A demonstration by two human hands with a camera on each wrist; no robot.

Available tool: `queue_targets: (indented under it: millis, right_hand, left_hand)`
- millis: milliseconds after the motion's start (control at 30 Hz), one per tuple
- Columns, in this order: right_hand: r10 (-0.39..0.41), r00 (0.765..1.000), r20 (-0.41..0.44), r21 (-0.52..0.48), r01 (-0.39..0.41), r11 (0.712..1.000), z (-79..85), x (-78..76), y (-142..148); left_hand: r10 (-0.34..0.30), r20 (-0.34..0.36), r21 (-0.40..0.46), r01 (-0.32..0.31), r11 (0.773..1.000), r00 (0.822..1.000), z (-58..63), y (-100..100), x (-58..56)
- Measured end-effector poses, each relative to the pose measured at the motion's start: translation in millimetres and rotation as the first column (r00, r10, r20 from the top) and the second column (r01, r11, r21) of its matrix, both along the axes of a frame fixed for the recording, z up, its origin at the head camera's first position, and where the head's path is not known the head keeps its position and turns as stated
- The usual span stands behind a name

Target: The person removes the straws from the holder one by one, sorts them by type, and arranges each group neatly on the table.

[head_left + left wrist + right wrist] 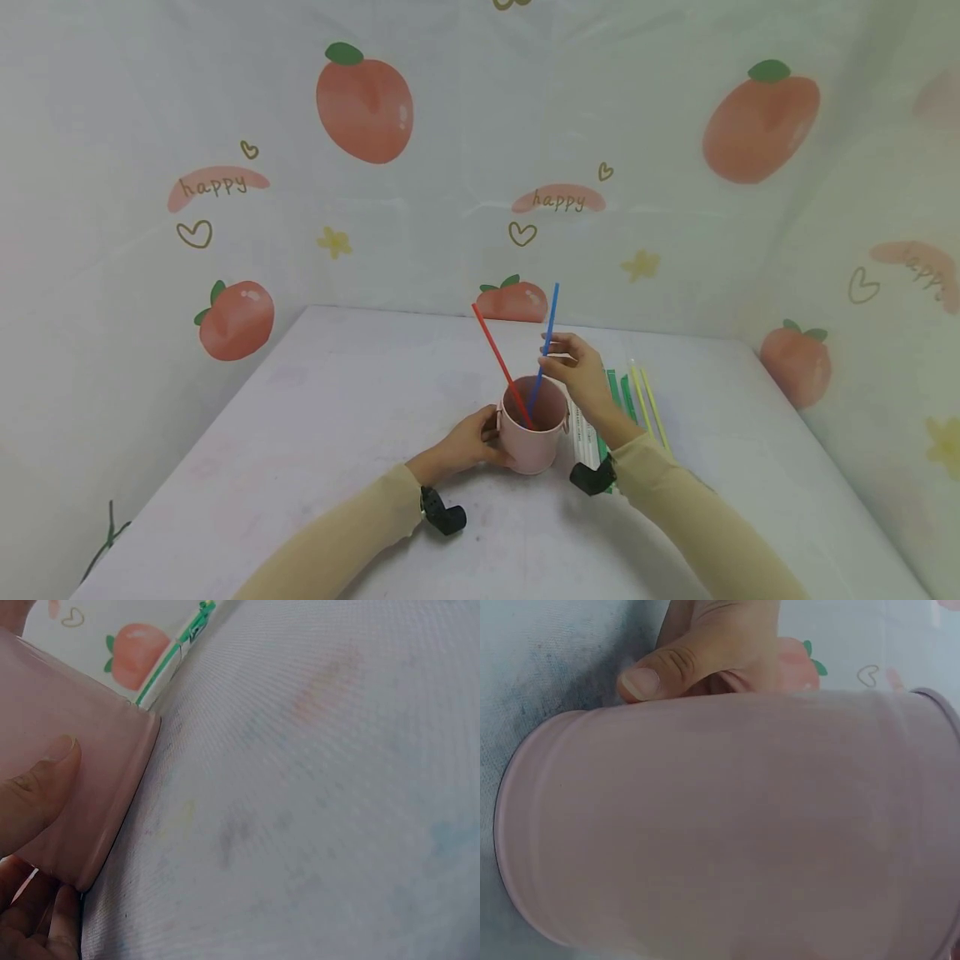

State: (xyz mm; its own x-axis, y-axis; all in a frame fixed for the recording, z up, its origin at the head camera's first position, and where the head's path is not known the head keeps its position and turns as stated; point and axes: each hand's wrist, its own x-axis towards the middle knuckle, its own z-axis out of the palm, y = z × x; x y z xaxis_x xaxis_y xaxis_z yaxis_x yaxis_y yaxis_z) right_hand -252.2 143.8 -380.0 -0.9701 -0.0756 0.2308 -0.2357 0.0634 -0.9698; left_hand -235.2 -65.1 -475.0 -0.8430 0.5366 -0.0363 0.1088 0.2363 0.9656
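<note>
A pink bucket (528, 450) with small side lugs stands upright on the table. My left hand (467, 440) holds it from the left; in the left wrist view the thumb (45, 787) lies along its wall and the other fingers curl at the far side. A red straw (495, 350) leans out of the bucket toward the left. My right hand (577, 371) pinches a blue straw (553, 308) above the rim, and the straw's lower end is inside the bucket. The bucket's wall (735, 825) fills most of the right wrist view.
Right of the bucket lie yellow straws (654, 408), green strips (627, 396) and a white-and-green packet (581, 437), partly hidden by the right arm. A printed curtain (450, 208) hangs behind the white table (315, 400).
</note>
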Motion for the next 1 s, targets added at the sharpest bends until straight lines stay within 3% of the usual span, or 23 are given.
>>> queue_targets:
  millis: [333,633,800,1000]
  right_hand:
    - [-0.064,0.997,-0.031,-0.162,0.058,0.985,17.5,5.1,25]
    - [-0.127,0.99,-0.061,-0.388,0.094,0.917,34.7,6.1,46]
    - [-0.168,0.985,-0.039,-0.44,0.134,0.888,46.8,8.1,60]
    - [-0.138,0.99,0.0,-0.506,0.119,0.854,55.6,9.2,85]
  left_hand:
    - [-0.011,-0.011,0.011,0.011,1.0,1.0,0.2,0,-0.2]
    - [-0.004,0.0,-0.017,0.004,1.0,1.0,-0.9,0,-1.2]
    - [-0.002,0.0,-0.016,0.002,1.0,1.0,-1.3,0,-1.2]
    - [-0.008,-0.001,-0.012,0.008,1.0,1.0,-1.8,0,-1.2]
